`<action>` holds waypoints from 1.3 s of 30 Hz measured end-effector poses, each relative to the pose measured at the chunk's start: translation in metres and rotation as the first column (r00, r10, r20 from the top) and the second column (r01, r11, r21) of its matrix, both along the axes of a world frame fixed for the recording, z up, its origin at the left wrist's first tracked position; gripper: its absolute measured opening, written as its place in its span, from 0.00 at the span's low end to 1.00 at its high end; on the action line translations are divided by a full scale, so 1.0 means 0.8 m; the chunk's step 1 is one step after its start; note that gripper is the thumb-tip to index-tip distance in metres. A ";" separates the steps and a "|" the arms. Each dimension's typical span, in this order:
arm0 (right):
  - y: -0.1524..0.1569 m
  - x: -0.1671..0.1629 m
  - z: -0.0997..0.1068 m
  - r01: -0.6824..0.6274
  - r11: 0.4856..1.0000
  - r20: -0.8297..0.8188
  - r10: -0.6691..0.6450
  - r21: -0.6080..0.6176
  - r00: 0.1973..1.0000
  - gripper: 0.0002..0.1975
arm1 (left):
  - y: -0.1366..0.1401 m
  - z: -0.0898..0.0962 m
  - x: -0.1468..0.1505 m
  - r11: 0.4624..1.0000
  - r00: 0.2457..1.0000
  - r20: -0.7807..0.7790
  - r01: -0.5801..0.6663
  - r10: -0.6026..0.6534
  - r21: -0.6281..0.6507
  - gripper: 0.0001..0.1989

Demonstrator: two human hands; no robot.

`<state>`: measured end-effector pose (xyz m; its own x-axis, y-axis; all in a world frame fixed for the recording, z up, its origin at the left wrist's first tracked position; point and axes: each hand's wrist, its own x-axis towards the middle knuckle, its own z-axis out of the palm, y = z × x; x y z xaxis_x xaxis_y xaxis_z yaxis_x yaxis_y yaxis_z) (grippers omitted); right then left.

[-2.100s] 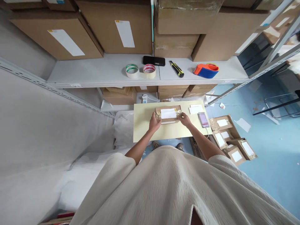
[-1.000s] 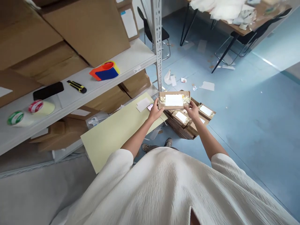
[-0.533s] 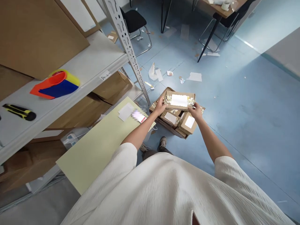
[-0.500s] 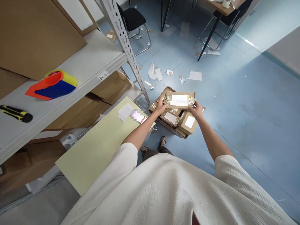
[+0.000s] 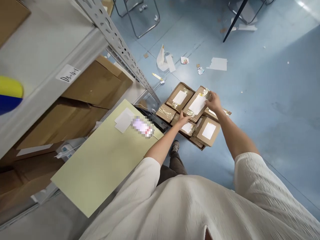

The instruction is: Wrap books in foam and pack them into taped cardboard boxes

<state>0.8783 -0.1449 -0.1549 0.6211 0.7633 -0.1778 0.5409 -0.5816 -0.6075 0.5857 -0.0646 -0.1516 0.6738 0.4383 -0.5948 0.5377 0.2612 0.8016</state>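
Note:
Between my hands is a taped cardboard box (image 5: 197,105) with a white label on top, tilted diagonally over other boxes. My left hand (image 5: 183,120) grips its near end, fingers closed at the lower corner. At the far right edge my right hand (image 5: 213,101) closes on the same box. Beneath and around it, several smaller labelled boxes fill a large open carton (image 5: 183,135) on the floor. One labelled box (image 5: 180,96) lies on the far left, another box (image 5: 208,131) on the near right. Whether the held box rests on those below, I cannot tell.
To the left stands a pale yellow-green tabletop (image 5: 100,166) with white paper (image 5: 123,120) and a blurred-out phone (image 5: 142,127). Beyond it a metal shelf upright (image 5: 120,43) rises beside stored cartons (image 5: 92,86). Paper scraps (image 5: 218,64) litter the blue floor; chair legs (image 5: 141,33) stand at the back.
The box between my hands has turned from crosswise to diagonal and come lower over the carton. My left hand has shifted toward its near end. The view has moved closer.

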 end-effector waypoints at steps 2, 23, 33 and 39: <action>-0.011 -0.019 -0.020 -0.054 0.988 -0.017 0.052 -0.145 0.999 0.42 | -0.014 -0.013 0.005 0.990 0.996 -0.079 -0.039 0.028 -0.134 0.57; -0.034 -0.161 0.002 -0.141 0.820 -0.102 0.102 -0.555 0.990 0.55 | 0.002 0.003 -0.065 0.975 0.971 -0.160 -0.196 0.178 -0.108 0.23; -0.049 -0.212 0.026 -0.162 0.809 -0.064 0.153 -0.565 0.986 0.36 | 0.030 0.062 -0.155 0.960 0.961 -0.068 -0.273 0.269 -0.063 0.18; -0.026 -0.298 0.087 -0.147 0.855 -0.019 0.159 -0.498 0.987 0.30 | 0.069 0.148 -0.259 0.944 0.944 -0.033 -0.329 0.329 -0.021 0.15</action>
<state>0.6398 -0.1658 -0.0852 0.5119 0.6632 -0.5460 0.6573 -0.7116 -0.2480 0.3785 -0.0097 -0.0330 0.4771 0.6170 -0.6259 0.4412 0.4478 0.7777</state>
